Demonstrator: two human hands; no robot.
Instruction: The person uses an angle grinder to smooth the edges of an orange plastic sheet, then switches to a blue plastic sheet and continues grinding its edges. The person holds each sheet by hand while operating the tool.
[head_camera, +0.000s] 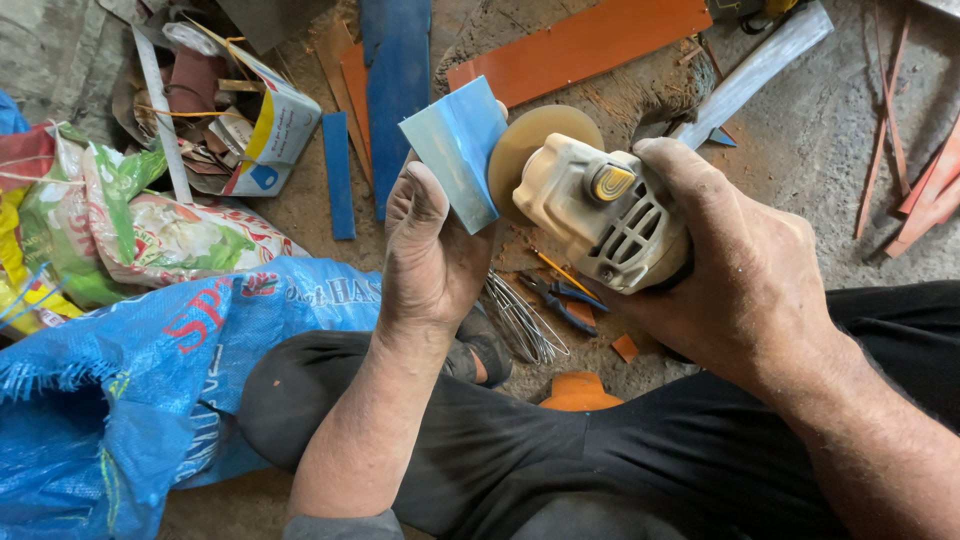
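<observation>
Fingers of the left hand (428, 262) are gripping a blue block (458, 150) against the grinder's disc (520, 145); the right hand (740, 275) is clasping the grinder (600, 210).

Blue sack (120, 400) crowds the left; wire coil (522, 322) and pliers (560, 298) seemingly clutter the floor between.

counting it up: two hands, left (430, 255) and right (745, 270). one angle grinder (600, 215), one small blue block (458, 150), one pair of pliers (560, 298), one coil of wire (520, 320), one blue woven sack (130, 380), one long orange board (585, 45).
</observation>
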